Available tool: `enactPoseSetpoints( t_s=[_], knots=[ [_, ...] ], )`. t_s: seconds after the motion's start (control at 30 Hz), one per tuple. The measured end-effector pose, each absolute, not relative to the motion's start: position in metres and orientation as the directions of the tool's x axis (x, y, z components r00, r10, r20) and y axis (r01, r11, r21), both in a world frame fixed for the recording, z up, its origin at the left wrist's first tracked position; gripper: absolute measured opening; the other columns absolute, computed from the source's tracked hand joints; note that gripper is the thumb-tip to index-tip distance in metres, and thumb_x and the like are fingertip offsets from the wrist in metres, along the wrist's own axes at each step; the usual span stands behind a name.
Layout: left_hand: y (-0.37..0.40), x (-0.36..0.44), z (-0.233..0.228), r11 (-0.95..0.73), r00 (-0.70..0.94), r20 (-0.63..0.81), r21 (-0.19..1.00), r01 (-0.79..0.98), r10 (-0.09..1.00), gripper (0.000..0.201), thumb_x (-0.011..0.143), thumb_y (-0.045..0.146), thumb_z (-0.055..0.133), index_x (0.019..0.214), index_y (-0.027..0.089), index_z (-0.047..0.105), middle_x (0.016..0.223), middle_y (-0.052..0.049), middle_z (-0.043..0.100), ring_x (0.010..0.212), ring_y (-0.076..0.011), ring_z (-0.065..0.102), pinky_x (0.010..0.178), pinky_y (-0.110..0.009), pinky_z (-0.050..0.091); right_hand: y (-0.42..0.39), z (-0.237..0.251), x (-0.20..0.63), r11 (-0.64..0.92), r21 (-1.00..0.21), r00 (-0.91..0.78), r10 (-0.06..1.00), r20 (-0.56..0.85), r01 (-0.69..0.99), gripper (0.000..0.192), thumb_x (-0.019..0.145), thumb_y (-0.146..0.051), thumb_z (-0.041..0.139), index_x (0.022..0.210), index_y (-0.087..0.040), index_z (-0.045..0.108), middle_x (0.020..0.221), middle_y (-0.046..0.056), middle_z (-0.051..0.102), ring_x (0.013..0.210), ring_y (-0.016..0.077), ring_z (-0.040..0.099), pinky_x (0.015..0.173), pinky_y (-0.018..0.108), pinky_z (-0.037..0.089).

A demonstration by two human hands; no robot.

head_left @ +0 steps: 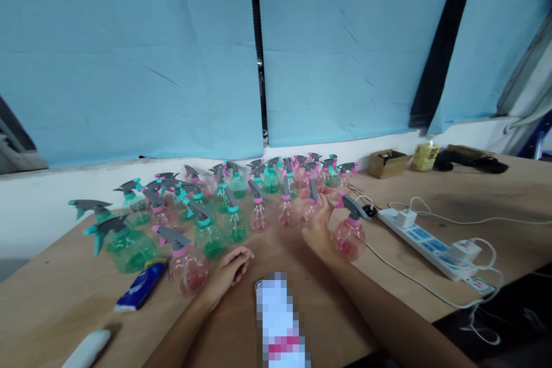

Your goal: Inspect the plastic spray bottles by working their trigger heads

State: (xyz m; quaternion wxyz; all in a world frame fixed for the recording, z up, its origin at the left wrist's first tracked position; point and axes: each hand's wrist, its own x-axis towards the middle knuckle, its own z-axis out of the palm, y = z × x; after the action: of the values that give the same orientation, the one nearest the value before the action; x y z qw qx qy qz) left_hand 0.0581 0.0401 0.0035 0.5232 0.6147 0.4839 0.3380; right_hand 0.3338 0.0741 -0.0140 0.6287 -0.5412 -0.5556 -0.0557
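Near the middle of the table, my right hand (318,224) is wrapped around a pink spray bottle (309,211) with a grey head, which stands in the row. The hand hides part of its body. Just right of my wrist stands another pink spray bottle (350,238). My left hand (235,266) rests on the table with its fingers curled in and nothing seen in them. Beside it on the left is a pink spray bottle (190,270), and behind it a green one (210,237). Many more green and pink spray bottles (237,181) crowd toward the wall.
A phone (278,316) with a blurred screen lies between my forearms. At left are a blue packet (141,286) and a white object (88,349). A power strip (425,241) with chargers and cables lies at right. Behind it stand a cardboard box (388,165) and a yellow-labelled bottle (425,155).
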Motion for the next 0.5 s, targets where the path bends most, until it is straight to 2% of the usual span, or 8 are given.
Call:
enactPoseSetpoints(
  t_s=[0.13,0.23,0.33,0.5],
  knots=[
    [0.037,0.06,0.007,0.017,0.299,-0.097,0.966,0.259,0.949,0.038,0.08,0.055,0.056,0.086,0.019,0.061,0.059,0.007,0.045,0.046,-0.008,0.036,0.044,-0.019,0.02,0.06,-0.008,0.32,0.472,-0.585,0.357,0.488,0.797,0.659,0.071,0.074,-0.014,0.058,0.137,-0.016,0.025,0.139,0.019,0.031,0.139,0.0312,0.028,0.114,0.056,0.025],
    [0.037,0.06,0.008,0.018,0.298,-0.098,0.966,0.258,0.95,0.037,0.08,0.055,0.056,0.086,0.019,0.06,0.059,0.007,0.045,0.046,-0.008,0.037,0.045,-0.019,0.02,0.051,-0.006,0.309,0.508,-0.568,0.335,0.479,0.811,0.648,0.066,0.074,-0.016,0.058,0.132,-0.017,0.028,0.137,0.018,0.033,0.138,0.0313,0.028,0.113,0.058,0.025],
    [0.038,0.059,0.005,0.005,0.319,-0.088,0.967,0.253,0.944,0.036,0.082,0.053,0.055,0.087,0.018,0.061,0.059,0.007,0.045,0.046,-0.0078,0.037,0.045,-0.019,0.021,0.041,-0.004,0.3,0.562,-0.506,0.25,0.471,0.846,0.655,0.059,0.074,-0.014,0.056,0.128,-0.018,0.033,0.138,0.018,0.033,0.138,0.0318,0.029,0.113,0.059,0.025],
    [0.04,0.059,0.003,-0.028,0.341,-0.059,0.969,0.244,0.938,0.033,0.082,0.049,0.055,0.086,0.018,0.062,0.058,0.007,0.046,0.045,-0.0077,0.037,0.044,-0.019,0.022,0.025,0.001,0.287,0.658,-0.468,0.023,0.565,0.824,0.59,0.052,0.072,-0.006,0.051,0.122,-0.018,0.044,0.135,0.016,0.037,0.136,0.03,0.035,0.11,0.052,0.034]
  ],
)
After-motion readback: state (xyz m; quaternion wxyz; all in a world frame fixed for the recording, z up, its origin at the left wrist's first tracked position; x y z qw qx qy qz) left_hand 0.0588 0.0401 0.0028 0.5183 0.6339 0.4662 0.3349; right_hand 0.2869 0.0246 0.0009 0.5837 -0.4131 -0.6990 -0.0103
